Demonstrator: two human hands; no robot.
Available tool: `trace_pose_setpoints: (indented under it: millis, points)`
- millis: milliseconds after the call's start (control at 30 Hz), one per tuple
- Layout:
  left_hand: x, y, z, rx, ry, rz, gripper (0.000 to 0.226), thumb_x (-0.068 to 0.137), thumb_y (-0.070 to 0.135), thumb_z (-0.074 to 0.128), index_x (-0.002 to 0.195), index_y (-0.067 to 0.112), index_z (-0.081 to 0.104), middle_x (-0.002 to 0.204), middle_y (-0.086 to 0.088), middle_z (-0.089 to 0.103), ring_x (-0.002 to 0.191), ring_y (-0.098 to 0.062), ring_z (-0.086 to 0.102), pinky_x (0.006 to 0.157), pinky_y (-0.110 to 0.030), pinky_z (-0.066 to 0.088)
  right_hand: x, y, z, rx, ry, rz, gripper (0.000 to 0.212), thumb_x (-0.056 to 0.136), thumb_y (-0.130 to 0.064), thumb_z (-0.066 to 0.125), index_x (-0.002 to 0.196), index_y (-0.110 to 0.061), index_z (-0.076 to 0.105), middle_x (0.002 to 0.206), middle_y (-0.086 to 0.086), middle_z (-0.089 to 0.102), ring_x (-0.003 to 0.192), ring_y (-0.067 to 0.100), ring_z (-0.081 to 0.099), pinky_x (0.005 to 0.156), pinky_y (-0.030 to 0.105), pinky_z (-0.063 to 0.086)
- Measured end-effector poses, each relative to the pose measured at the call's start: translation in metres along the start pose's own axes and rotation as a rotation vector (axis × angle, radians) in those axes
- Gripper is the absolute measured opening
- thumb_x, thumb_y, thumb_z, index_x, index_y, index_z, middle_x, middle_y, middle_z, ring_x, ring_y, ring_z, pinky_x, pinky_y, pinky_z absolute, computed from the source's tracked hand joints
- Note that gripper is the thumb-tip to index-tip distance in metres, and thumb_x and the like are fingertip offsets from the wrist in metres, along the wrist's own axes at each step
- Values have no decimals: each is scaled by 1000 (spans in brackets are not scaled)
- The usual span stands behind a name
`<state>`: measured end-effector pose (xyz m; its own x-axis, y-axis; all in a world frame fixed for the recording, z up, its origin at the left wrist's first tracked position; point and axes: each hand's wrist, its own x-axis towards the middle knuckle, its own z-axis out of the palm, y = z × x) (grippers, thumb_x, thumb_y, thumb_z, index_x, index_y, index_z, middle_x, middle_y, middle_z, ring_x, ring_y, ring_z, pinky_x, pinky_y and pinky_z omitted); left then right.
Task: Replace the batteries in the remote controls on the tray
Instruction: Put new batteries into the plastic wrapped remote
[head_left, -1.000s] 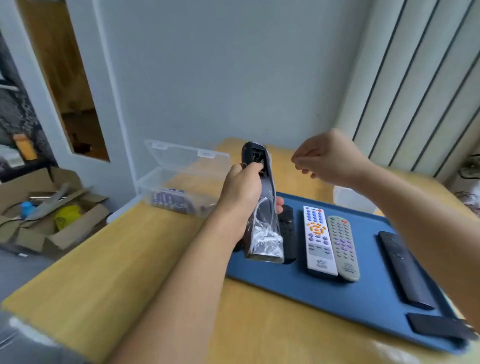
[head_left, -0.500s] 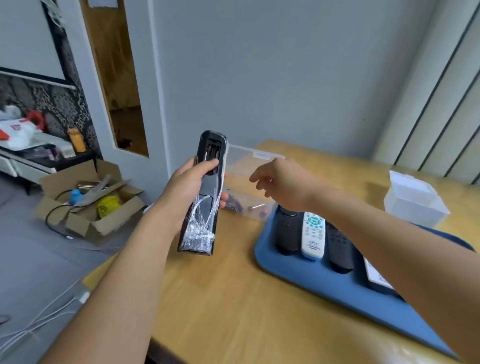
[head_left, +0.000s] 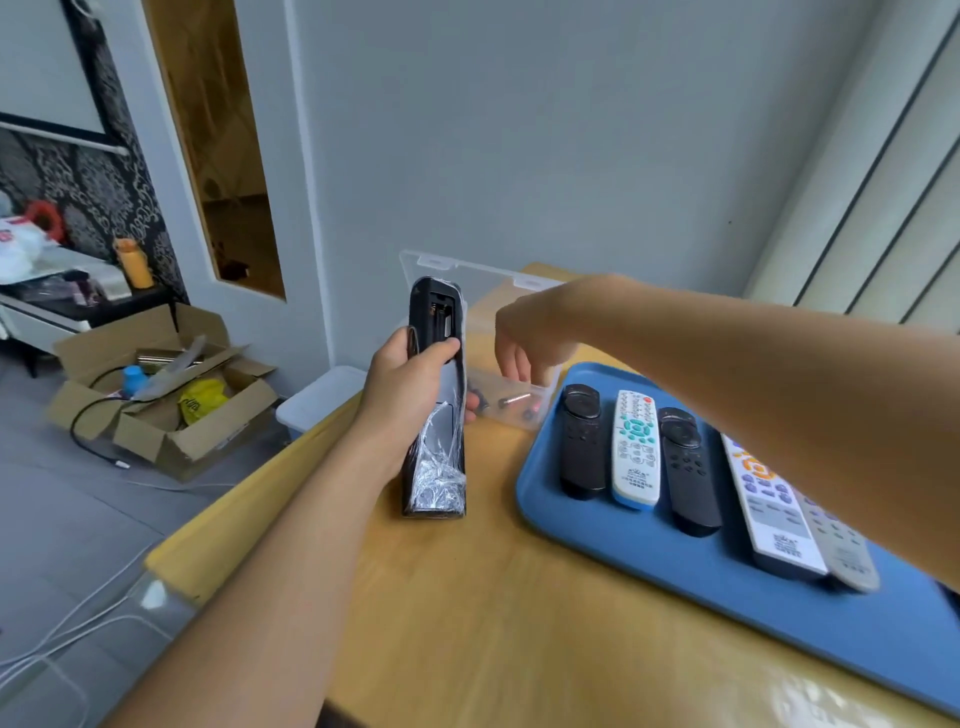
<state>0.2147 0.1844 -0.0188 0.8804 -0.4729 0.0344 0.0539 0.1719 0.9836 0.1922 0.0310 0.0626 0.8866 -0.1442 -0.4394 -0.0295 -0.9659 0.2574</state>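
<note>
Now, line by line:
Left hand (head_left: 410, 384): fingers wrapped round a black remote control in crinkled clear plastic wrap (head_left: 435, 400), held upright above the wooden table (head_left: 519, 613) with its open battery bay facing the person, probably so cells can drop in.
Right hand (head_left: 524, 338): reaches down into the clear plastic box with a hinged lid (head_left: 511, 410), fingers curled; whether it holds a battery I cannot tell.
Batteries: a few small cells (head_left: 514, 401) lie in that box.
Blue tray (head_left: 675, 566): other remotes wait side by side, just beside the box.
</note>
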Motion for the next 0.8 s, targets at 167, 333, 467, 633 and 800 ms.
trace_pose_setpoints:
  millis: [167,333,467,633,800]
  points:
    - [2,-3,-2,-8,-17,1,20,101,19,59,116,7,56,56,-7,67,51,-24,65,53,-36,58,22,-2,12,-115,-5,9,20,86,-16,73,105,-18,70,107,1,69,93,25,62,86,33,54]
    - [1,-3,-1,-6,-20,0,23,101,18,59,118,4,54,63,-11,66,51,-24,65,52,-37,57,28,-1,21,-137,52,17,25,83,-3,61,68,-23,66,88,-4,60,88,29,57,89,40,55]
    - [-1,0,-1,-10,-33,-9,22,102,16,57,119,3,53,76,-18,62,49,-22,64,48,-34,56,26,1,22,-220,50,-24,18,91,-3,56,81,-18,57,93,0,59,86,27,57,70,31,53]
    - [-1,0,-2,4,-41,-9,22,102,17,57,120,5,53,77,-18,62,49,-22,65,48,-33,56,20,3,22,-199,117,-32,28,86,4,50,91,-18,67,85,2,64,69,23,55,55,25,39]
    - [0,-2,-3,-22,-47,-27,19,102,17,57,117,7,55,74,-16,63,50,-23,65,51,-35,57,-3,10,15,92,336,-37,13,88,-17,64,79,-12,73,77,1,70,73,20,60,60,28,42]
